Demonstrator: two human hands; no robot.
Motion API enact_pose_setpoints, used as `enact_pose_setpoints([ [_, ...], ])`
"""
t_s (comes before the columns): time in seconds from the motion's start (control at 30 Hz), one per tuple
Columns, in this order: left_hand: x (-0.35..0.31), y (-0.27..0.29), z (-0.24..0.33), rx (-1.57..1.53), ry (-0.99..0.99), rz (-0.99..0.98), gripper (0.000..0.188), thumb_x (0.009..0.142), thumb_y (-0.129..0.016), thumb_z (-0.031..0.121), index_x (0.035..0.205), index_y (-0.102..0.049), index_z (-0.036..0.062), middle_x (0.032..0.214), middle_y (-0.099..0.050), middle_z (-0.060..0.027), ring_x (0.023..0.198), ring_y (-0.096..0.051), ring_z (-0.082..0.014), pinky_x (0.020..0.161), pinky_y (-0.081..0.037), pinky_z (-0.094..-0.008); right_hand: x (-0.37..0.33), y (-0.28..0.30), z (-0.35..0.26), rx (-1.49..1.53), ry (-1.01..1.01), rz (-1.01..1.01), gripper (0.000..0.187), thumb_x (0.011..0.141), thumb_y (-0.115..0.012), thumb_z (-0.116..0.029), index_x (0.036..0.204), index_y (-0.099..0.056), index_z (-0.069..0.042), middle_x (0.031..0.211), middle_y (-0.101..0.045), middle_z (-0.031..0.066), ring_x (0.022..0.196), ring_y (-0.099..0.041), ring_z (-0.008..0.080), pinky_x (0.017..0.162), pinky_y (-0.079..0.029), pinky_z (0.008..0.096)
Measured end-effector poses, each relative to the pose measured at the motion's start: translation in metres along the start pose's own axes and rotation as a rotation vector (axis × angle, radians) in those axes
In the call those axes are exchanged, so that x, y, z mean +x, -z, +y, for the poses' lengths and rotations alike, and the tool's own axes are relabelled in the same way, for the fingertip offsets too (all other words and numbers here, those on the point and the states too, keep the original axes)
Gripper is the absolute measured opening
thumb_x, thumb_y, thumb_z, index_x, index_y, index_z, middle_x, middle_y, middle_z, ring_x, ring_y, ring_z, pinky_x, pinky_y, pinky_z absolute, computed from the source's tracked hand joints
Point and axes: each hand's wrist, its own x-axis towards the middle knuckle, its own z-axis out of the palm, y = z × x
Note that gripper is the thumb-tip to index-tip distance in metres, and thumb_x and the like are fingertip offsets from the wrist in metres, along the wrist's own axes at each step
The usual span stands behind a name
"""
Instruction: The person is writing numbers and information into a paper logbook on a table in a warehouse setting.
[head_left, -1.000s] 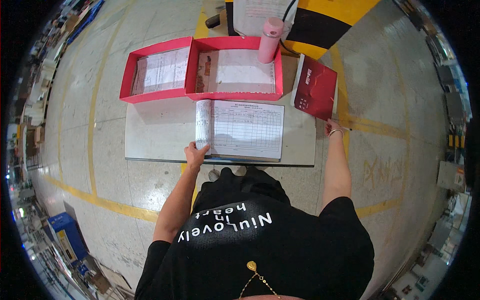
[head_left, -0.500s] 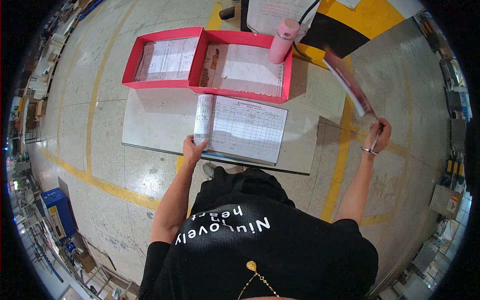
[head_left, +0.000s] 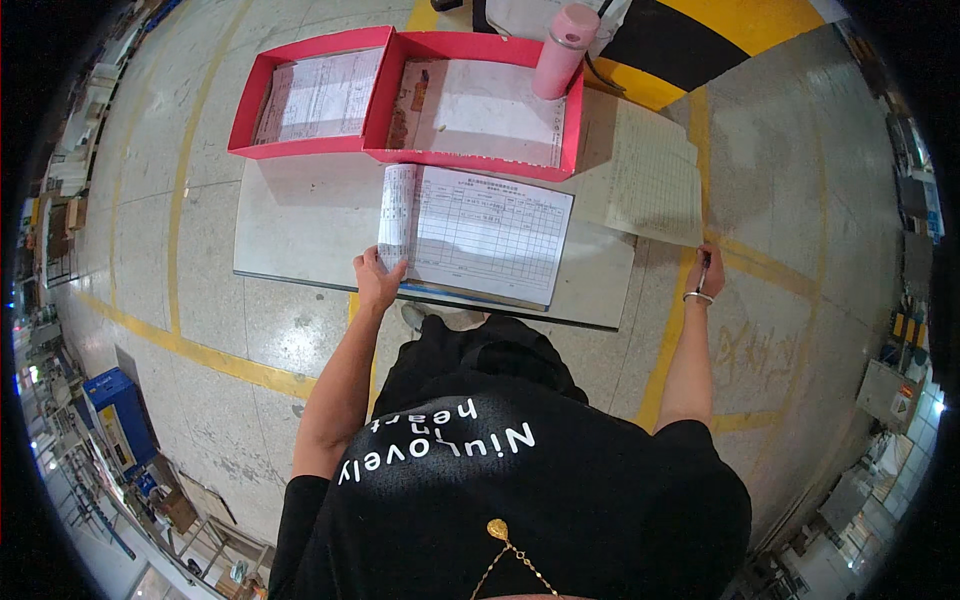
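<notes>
A pad of printed forms [head_left: 490, 235] lies on the table, its turned-over sheets curled into a roll at the left side. My left hand [head_left: 378, 278] is closed on the lower end of that roll. At the table's right side, a handwritten lined notebook page [head_left: 655, 175] reaches past the table edge. My right hand [head_left: 704, 275] is at that page's near right corner, with its fingers closed around a dark pen [head_left: 706, 260]. Whether the fingers also pinch the page's corner is hard to see.
Beyond the pad stand two joined red open boxes [head_left: 375, 100] with papers inside. A pink bottle [head_left: 565, 55] stands in the right box's far corner. The pale table [head_left: 300, 225] has a dark front edge. A yellow-and-black striped surface [head_left: 690, 40] lies behind.
My right hand has moved left and slightly down. The blurred, raised sheet or cover beside it now appears as a flatter lined page. My left hand stays on the roll.
</notes>
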Motion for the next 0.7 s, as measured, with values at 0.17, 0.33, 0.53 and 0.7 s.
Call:
enact_pose_setpoints([
  [0.17,0.001,0.002,-0.002,0.037,0.007,-0.006,0.067,0.073,-0.079,0.028,0.123,-0.050,-0.0057,0.114,-0.052,-0.0252,0.109,-0.050,-0.0381,0.095,-0.044,-0.0432,0.006,-0.012,0.002,0.004,-0.034,-0.009,0.011,0.087,-0.064,-0.010,0.097,-0.068,-0.011,0.094,-0.071,0.0056,0.084,-0.069,0.0217,0.076,-0.053,0.0327],
  [0.33,0.001,0.001,0.008,0.027,-0.033,-0.015,0.067,0.074,-0.078,0.029,0.124,-0.049,-0.0060,0.112,-0.053,-0.0252,0.110,-0.049,-0.0391,0.097,-0.043,-0.0431,0.014,-0.017,0.018,0.023,-0.018,0.020,0.010,0.088,-0.064,-0.011,0.097,-0.068,-0.011,0.094,-0.072,0.0052,0.084,-0.069,0.0205,0.076,-0.053,0.0329],
  [0.53,-0.001,0.005,0.010,-0.002,-0.002,-0.027,0.068,0.074,-0.078,0.029,0.125,-0.049,-0.0059,0.115,-0.051,-0.0262,0.109,-0.050,-0.0386,0.095,-0.045,-0.0428,0.011,-0.027,0.018,-0.023,-0.069,-0.016,0.008,0.087,-0.065,-0.012,0.094,-0.069,-0.011,0.093,-0.072,0.0054,0.085,-0.069,0.0211,0.077,-0.053,0.0340],
  [0.7,0.000,0.007,0.008,0.031,-0.027,-0.036,0.068,0.075,-0.078,0.029,0.126,-0.048,-0.0052,0.115,-0.050,-0.0257,0.109,-0.050,-0.0380,0.095,-0.045,-0.0424,0.006,-0.035,0.022,-0.122,-0.119,-0.028,0.009,0.087,-0.065,-0.014,0.095,-0.070,-0.013,0.092,-0.073,0.0062,0.086,-0.070,0.0219,0.077,-0.053,0.0346],
])
